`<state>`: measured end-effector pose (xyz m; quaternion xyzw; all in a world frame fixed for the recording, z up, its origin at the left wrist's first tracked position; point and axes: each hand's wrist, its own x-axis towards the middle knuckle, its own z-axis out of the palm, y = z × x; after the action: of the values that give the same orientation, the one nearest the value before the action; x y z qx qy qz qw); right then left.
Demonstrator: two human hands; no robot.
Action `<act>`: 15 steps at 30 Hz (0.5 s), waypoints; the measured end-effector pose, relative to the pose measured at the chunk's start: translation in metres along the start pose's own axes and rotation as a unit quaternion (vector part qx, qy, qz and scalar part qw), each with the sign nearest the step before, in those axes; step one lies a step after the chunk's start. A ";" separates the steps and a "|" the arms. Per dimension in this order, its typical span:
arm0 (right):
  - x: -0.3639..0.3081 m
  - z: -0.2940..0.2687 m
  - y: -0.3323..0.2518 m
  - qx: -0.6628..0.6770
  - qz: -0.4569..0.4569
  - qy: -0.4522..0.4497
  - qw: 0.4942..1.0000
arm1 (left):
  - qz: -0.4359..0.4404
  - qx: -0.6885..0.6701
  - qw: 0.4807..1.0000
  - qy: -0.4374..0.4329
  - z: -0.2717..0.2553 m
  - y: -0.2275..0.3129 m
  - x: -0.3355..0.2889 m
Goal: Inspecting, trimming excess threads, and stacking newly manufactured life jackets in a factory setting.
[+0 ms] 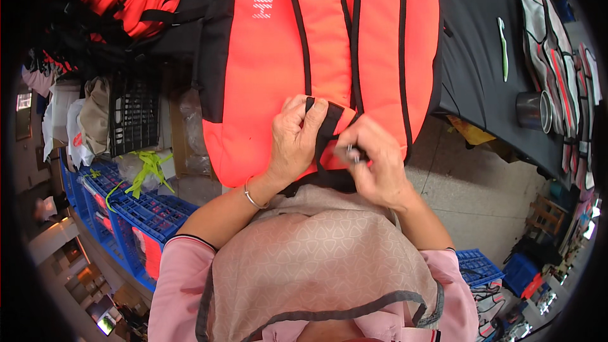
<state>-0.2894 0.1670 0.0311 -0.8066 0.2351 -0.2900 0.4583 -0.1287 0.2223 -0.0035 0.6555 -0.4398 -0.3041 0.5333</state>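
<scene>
Head view: nearest, the left hand [294, 142] is closed around a black strap [324, 133], while the right hand [373, 161] pinches a small metal piece [350, 150] beside it. Both rest on an orange backpack [316, 57] lying off the table [478, 57] edge; far right sits a metal cup [534, 111].

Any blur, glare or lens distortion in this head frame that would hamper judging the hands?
Head view: even, soft light, no strong glare on the orange backpack; the right hand is slightly motion-blurred at the fingers, the left hand sharper on the black strap; fisheye bends the table edge, and a dark vignette cuts the corners.
</scene>
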 end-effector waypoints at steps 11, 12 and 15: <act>-0.018 -0.019 -0.008 -0.144 0.113 0.157 0.970 | -0.035 -0.045 0.998 -0.016 -0.004 -0.004 0.001; -0.017 -0.018 -0.007 -0.145 0.112 0.157 0.971 | -0.037 -0.050 0.998 -0.017 -0.004 -0.004 0.001; -0.015 -0.014 -0.002 -0.256 0.033 0.154 0.954 | -0.033 -0.053 0.998 -0.014 -0.004 -0.004 -0.001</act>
<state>-0.3091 0.1693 0.0351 -0.8341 0.3958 -0.3253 0.2043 -0.1246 0.2246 -0.0063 0.6363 -0.4086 -0.3539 0.5504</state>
